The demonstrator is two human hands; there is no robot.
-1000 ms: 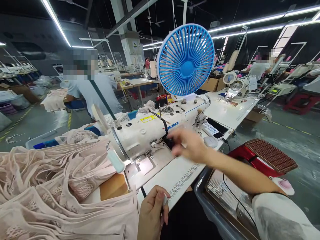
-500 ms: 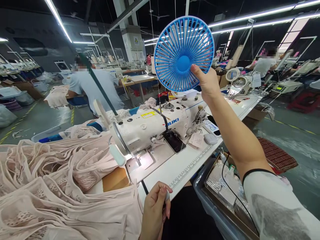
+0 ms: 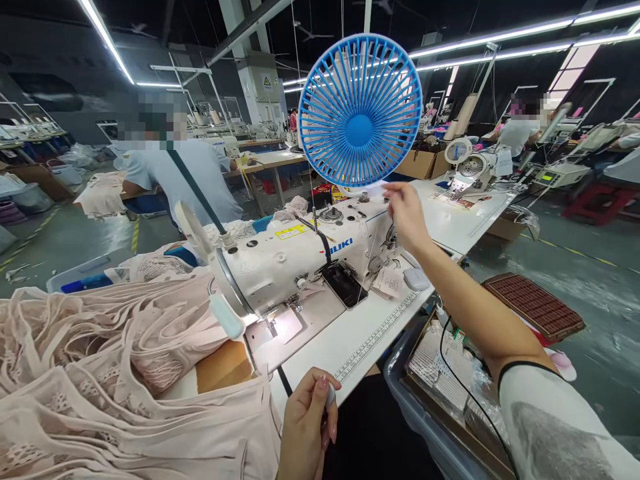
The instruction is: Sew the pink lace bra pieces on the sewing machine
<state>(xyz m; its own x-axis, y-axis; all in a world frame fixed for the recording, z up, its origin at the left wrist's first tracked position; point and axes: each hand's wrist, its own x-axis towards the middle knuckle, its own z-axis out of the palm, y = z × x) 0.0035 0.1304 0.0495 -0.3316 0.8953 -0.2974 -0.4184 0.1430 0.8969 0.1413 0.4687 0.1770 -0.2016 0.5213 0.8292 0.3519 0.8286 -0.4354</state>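
Note:
A blue round fan [image 3: 359,130] stands at the far end of the white sewing machine [image 3: 280,263]. Just below the fan's lower right edge is my right hand [image 3: 407,213], its fingers bent and drawn together by the fan's base; what they grip, if anything, is hidden. My left hand [image 3: 307,417] is closed at the table's front edge, with a small pale grey object [image 3: 330,396] pinched between thumb and fingers. A dark phone [image 3: 345,283] leans against the machine. Beside it lie paper tags [image 3: 387,283] and a rounded grey case [image 3: 417,279].
Piled beige lace-trimmed garments [image 3: 125,400] cover the left side. A grey bin [image 3: 400,393] with packets stands at the lower right, near a woven brown seat mat [image 3: 535,303]. One co-worker [image 3: 175,177] sits ahead on the left; another person [image 3: 520,133] is farther right.
My right hand has come off the fan's front grille and moved down to beside its base. My left hand keeps its pinch. The view has shifted slightly.

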